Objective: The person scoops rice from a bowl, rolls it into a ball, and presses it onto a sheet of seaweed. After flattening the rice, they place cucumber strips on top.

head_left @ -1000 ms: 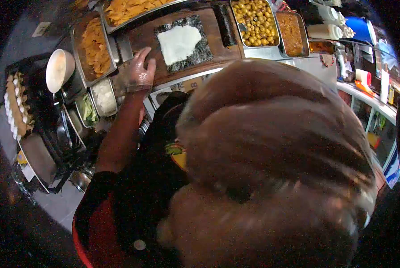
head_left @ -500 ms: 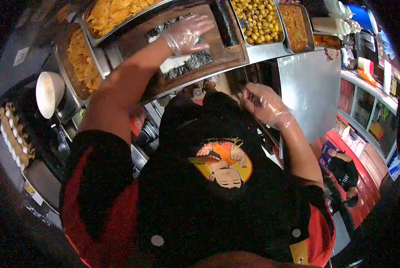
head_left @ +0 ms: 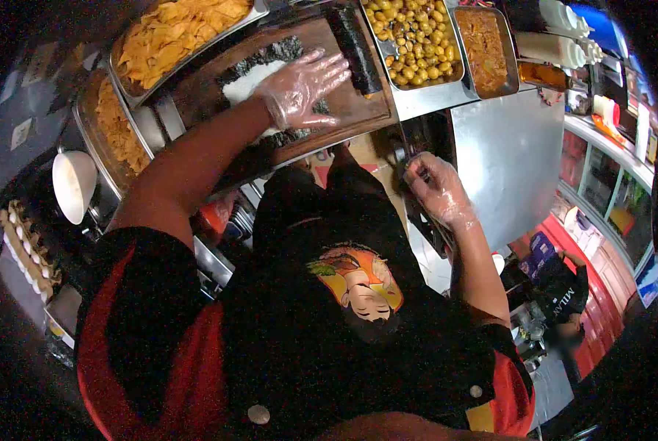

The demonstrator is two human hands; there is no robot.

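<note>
The left hand [head_left: 299,88] has settled lower, fingers spread flat on the rice [head_left: 244,79] and nori [head_left: 285,51]. One finished roll [head_left: 352,40] lies just beyond the fingertips. The right hand [head_left: 435,187] curls loosely beside the surface [head_left: 505,154].

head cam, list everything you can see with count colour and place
wooden board: 1, brown, top centre
nori sheet with rice: 1, black and white, on the board
finished roll: 1, dark, right end of the board
chip trays: 2, orange-yellow, top left
tray of round pieces: 1, yellow-green, top right
sauce tray: 1, orange-brown, beside it
white bowl: 1, left
steel counter: 1, grey, right
squeeze bottles: several, white, far right
left hand: clear glove, flat on the rice
right hand: clear glove, at the counter edge
</note>
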